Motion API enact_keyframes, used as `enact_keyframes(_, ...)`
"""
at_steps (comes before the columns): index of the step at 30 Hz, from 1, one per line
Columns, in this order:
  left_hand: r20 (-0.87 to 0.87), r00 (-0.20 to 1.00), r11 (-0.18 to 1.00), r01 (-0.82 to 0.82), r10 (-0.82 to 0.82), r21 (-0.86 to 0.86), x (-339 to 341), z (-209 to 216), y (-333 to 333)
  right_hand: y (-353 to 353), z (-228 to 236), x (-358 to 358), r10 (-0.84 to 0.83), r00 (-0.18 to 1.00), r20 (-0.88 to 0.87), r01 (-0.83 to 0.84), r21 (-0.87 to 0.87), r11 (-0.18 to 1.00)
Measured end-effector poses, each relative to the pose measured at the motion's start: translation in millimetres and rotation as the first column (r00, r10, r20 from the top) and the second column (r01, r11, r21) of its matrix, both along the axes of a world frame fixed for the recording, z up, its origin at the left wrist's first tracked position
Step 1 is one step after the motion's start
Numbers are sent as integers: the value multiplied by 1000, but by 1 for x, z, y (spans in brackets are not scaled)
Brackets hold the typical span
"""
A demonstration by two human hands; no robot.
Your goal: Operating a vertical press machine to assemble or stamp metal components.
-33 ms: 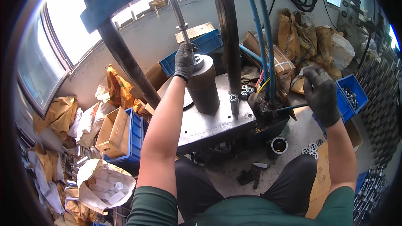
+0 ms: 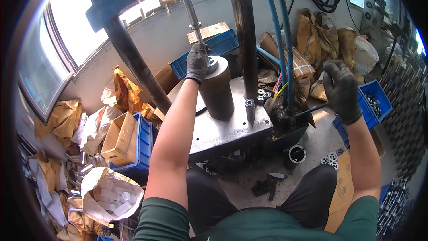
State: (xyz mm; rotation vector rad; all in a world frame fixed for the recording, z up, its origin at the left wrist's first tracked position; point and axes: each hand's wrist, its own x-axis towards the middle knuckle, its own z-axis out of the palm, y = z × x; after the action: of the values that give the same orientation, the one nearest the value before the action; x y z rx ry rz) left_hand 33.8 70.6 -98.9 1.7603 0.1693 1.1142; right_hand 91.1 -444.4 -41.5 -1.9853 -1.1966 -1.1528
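Observation:
My gloved left hand [image 2: 197, 64] is closed round the lower end of an upright metal rod [image 2: 189, 6], which carries a collar. Just below sits a pale round metal part [image 2: 212, 64] with openings, on top of a thick dark cylinder [image 2: 216, 93]. That cylinder stands on the steel plate [image 2: 214, 131] of a press. Off to the right, my gloved right hand [image 2: 342, 91] is closed at the outer end of a thin dark lever [image 2: 312, 109]; the hand hides where its fingers meet it. A ring-topped metal post [image 2: 250, 109] rises near the plate's right corner.
Dark press columns [image 2: 244, 31] flank the cylinder. Small ring-shaped parts [image 2: 266, 95] sit behind the post. On the floor are a black pot [image 2: 297, 155], a hammer [image 2: 274, 185] and several spoked discs [image 2: 330, 159]. Blue bins [image 2: 375, 100] and sacks [image 2: 111, 192] lie either side.
My right hand has risen a little, and the lever's outer end has tilted up with it. My left hand keeps its hold on the rod.

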Motion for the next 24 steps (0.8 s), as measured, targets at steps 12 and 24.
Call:
enact_keyframes(12, -139, 984, 993, -112, 109, -18, -7, 15, -15, -90, -45, -71, -208, 799, -564, -279, -655, 702)
enact_keyframes(24, -144, 980, 991, -132, 134, 25, -5, 13, -10, -109, -88, -124, -344, 674, -654, -263, -647, 715)
